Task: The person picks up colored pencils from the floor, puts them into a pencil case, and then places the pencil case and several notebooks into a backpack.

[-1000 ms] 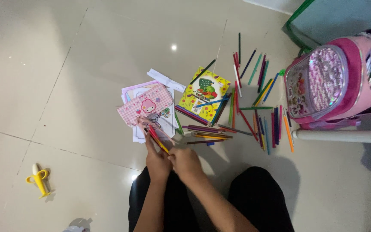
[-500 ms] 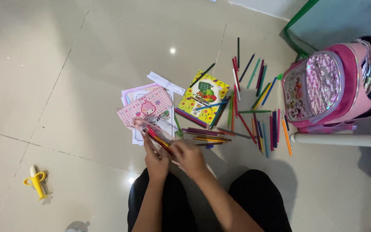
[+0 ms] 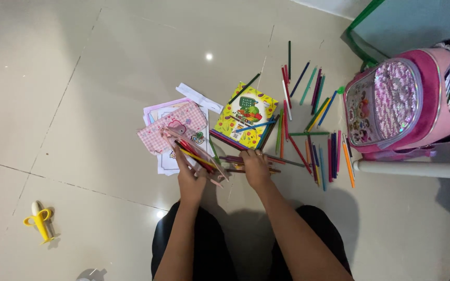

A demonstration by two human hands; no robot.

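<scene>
One hand (image 3: 254,167) now on loose pencils (image 3: 246,162)

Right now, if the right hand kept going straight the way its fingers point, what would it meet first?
The right hand points away from the body. It already rests on the loose coloured pencils lying across the floor; just beyond them is the yellow colouring book, though depth is hard to judge.

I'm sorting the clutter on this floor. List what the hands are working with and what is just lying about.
In hand:
- left hand holds a clear pencil pouch with pencils inside
- right hand on the loose coloured pencils

Lying about:
- yellow colouring book
- pink checked case on paper sheets
- pink backpack
- yellow banana toy
</scene>
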